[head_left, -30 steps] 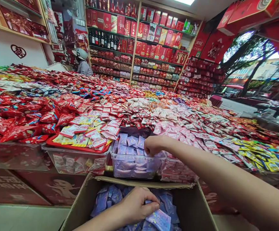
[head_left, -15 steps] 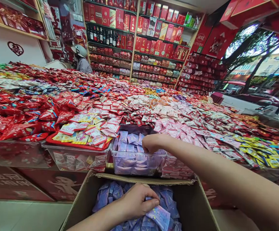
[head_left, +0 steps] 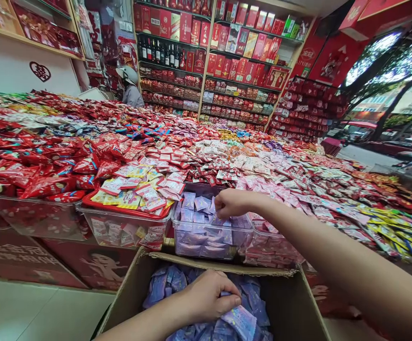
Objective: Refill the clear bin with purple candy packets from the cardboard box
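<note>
My left hand [head_left: 215,296] is inside an open cardboard box [head_left: 223,267], its thumb and fingers pinched on a small purple candy packet [head_left: 240,322]. Many loose purple packets [head_left: 170,282] lie beneath and around it in the box. Just beyond the box's far flap stands a clear plastic bin [head_left: 206,239] with purple packets laid in rows. Into this bin reaches my right hand [head_left: 232,203], fingers curled down and closed among the packets at the right side. What its fingertips hold, if anything, is hidden.
Left of the bin is a tub of white and yellow packets with a red rim [head_left: 128,213]; pink packets [head_left: 277,253] fill the bin on the right. Heaps of wrapped sweets spread behind. A person in a helmet [head_left: 129,83] is near the back shelves.
The whole view has shifted a little, so the scene sits further right. Both hands stay in about the same places, left in the box and right in the bin.
</note>
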Demonstrator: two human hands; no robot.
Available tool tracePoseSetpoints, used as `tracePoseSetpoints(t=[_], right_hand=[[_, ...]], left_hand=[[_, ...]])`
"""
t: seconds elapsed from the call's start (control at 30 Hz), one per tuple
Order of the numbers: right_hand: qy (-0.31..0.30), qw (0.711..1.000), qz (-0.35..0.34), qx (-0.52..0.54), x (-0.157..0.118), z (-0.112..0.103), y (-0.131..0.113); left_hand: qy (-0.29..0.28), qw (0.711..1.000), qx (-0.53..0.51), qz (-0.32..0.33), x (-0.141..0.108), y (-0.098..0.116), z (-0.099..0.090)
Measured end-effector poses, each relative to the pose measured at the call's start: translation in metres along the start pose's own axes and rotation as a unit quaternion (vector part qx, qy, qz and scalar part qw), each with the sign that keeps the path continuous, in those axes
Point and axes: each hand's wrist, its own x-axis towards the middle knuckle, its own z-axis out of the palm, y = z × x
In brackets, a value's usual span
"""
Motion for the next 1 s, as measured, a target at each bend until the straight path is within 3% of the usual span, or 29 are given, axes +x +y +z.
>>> tracePoseSetpoints(t=[0.13, 0.37, 0.47, 0.57, 0.67, 0.73, 0.83, 0.93, 1.0], right_hand=[[0.025, 0.988, -0.005, 0.155, 0.001, 0.008, 0.008], [0.084, 0.92, -0.007, 0.382, -0.016, 0.001, 0.022], [0.115, 0.923, -0.027, 0.367, -0.037, -0.008, 0.016], [0.103, 0.957, -0.06, 0.263, -0.058, -0.006, -0.003], [0.05, 0.985, -0.081, 0.144, -0.075, 0.008, -0.028], [0.036, 0.989, -0.076, 0.125, -0.082, 0.022, -0.041], [0.045, 0.977, -0.052, 0.203, -0.088, 0.041, -0.051], [0.039, 0.944, -0.037, 0.326, -0.091, 0.053, -0.052], [0.033, 0.937, -0.024, 0.346, -0.094, 0.056, -0.053]], left_hand=[[0.006, 1.0, -0.009, -0.004, -0.002, 0.001, 0.0], [0.001, 0.994, -0.08, -0.081, -0.003, 0.009, -0.004], [0.015, 0.986, -0.129, -0.101, -0.003, 0.012, -0.006], [0.015, 0.971, -0.222, -0.092, -0.003, 0.013, -0.007], [-0.016, 0.933, -0.358, -0.036, -0.001, 0.015, -0.009], [-0.027, 0.906, -0.421, 0.025, -0.001, 0.018, -0.009], [-0.014, 0.886, -0.458, 0.066, -0.001, 0.021, -0.008], [0.002, 0.884, -0.465, 0.04, -0.002, 0.018, -0.003], [0.011, 0.888, -0.458, 0.03, -0.002, 0.017, -0.001]])
